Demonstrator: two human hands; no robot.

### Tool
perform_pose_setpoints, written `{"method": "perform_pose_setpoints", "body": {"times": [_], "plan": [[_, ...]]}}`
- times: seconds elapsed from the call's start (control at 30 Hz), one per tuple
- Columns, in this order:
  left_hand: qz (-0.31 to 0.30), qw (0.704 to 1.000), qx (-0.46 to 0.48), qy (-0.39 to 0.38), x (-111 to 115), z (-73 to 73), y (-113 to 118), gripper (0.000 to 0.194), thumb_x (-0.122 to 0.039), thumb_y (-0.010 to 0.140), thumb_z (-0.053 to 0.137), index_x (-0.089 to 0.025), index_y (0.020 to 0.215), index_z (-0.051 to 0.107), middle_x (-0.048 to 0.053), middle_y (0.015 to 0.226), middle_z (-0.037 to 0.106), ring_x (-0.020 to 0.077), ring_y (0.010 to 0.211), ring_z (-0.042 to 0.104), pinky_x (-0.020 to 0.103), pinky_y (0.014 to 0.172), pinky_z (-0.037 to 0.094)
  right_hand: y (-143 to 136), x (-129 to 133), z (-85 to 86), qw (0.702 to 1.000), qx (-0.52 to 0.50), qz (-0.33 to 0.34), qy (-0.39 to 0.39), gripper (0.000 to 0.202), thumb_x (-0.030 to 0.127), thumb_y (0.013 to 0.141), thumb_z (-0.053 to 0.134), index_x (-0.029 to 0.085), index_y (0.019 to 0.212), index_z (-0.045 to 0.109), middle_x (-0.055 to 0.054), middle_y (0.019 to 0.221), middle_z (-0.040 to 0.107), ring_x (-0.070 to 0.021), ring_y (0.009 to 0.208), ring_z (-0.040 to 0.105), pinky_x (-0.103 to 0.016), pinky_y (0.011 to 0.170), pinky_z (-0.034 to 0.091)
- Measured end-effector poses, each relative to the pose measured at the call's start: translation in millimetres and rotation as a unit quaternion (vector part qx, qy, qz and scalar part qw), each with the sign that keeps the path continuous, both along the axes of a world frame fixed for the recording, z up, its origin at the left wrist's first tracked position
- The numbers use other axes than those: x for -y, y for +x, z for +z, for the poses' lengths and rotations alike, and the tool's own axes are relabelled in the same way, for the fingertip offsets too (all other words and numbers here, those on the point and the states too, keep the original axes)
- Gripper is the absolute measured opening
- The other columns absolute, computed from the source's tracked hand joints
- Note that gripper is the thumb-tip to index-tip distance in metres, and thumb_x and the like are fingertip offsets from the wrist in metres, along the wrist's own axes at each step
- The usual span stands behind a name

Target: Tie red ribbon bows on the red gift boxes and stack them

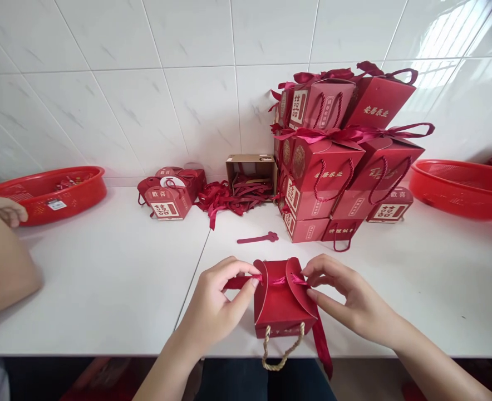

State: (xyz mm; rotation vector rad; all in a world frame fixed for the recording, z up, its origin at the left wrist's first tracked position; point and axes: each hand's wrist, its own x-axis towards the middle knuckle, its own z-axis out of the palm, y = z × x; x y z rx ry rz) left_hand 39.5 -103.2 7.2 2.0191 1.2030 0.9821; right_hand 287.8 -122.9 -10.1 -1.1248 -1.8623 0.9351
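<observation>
Centrally placed, and taken as the hub of the clock: red gift box (278, 305) with two curved top flaps, upright on white table (121, 284), close to the near edge. Across its top, dark-pink satin ribbon (278, 281) threaded through both flaps. At nine o'clock, left hand (221, 298), thumb and index fingertip clamped on the ribbon beside one flap. At three o'clock, right hand (348, 289), thumb and index fingertip at the ribbon beside the other flap; cannot tell whether pinched or merely touching.

Possible faults, by judgement: withdrawal of ribbon from a flap, through uneven pulling or a loosened fingertip; parting of the flaps, through slack; creasing of the card, through excess tension; tipping over the near edge, through a tug on overhanging parts.

Orientation: gold rope handle (276, 367) toward six o'clock, drooping past the table edge; ribbon's long axis from nine to three, its tail (321, 342) dropping toward five. Long axis of box uncertain in this foreshortened view.

Surroundings: flower-ended strip (256, 239) at eleven o'clock, ribbon heap (221, 199) farther out; stacked double-happiness boxes (329, 161) at one.
</observation>
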Motion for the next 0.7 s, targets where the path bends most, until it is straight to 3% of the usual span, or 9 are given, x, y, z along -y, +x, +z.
{"method": "perform_pose_setpoints", "body": {"times": [0.17,0.27,0.4,0.57,0.7], "plan": [[0.011,0.999,0.018,-0.027,-2,7.1,5,0.013,-0.017,0.081,0.052,-0.019,0.07,0.058,-0.002,0.07,0.054,0.0107,0.064,0.047,0.023,0.059,0.034,-2,-2,-0.3,0.999,0.0,-0.035,0.023,0.016,0.031,0.092,0.05,0.021,0.087,0.061,-0.005,0.09,0.058,-0.017,0.084,0.056,-0.03,0.075,0.046],[0.005,0.991,0.057,-0.124,-5,8.1,10,0.025,-0.022,0.082,0.05,-0.018,0.058,0.043,-0.003,0.06,0.041,0.0105,0.059,0.038,0.024,0.056,0.028,-2,-6,3.3,0.995,-0.055,-0.032,-0.074,0.024,0.039,0.092,0.048,0.019,0.085,0.058,-0.002,0.078,0.055,-0.0131,0.071,0.051,-0.027,0.065,0.043],[0.016,0.964,0.117,-0.237,-12,3.9,12,0.041,-0.035,0.083,0.053,-0.018,0.055,0.027,-0.004,0.057,0.023,0.0102,0.056,0.023,0.026,0.055,0.021,1,-15,9.0,0.975,-0.104,-0.021,-0.194,0.028,0.048,0.09,0.05,0.02,0.09,0.053,0.005,0.065,0.042,-0.0071,0.053,0.035,-0.022,0.048,0.028],[0.02,0.952,0.131,-0.277,-15,-2.0,9,0.044,-0.04,0.08,0.058,-0.018,0.055,0.028,-0.004,0.06,0.023,0.0103,0.058,0.022,0.026,0.057,0.02,7,-23,18.2,0.978,-0.076,-0.009,-0.196,0.031,0.051,0.087,0.054,0.021,0.097,0.051,0.008,0.06,0.032,-0.0078,0.054,0.027,-0.022,0.047,0.021],[0.017,0.952,0.109,-0.285,-14,-7.6,4,0.045,-0.046,0.079,0.06,-0.018,0.056,0.034,-0.004,0.06,0.028,0.0107,0.06,0.026,0.026,0.059,0.021,12,-27,19.7,0.982,0.012,0.021,-0.185,0.037,0.051,0.079,0.064,0.018,0.068,0.05,0.007,0.056,0.029,-0.0077,0.055,0.025,-0.024,0.049,0.019]]}}
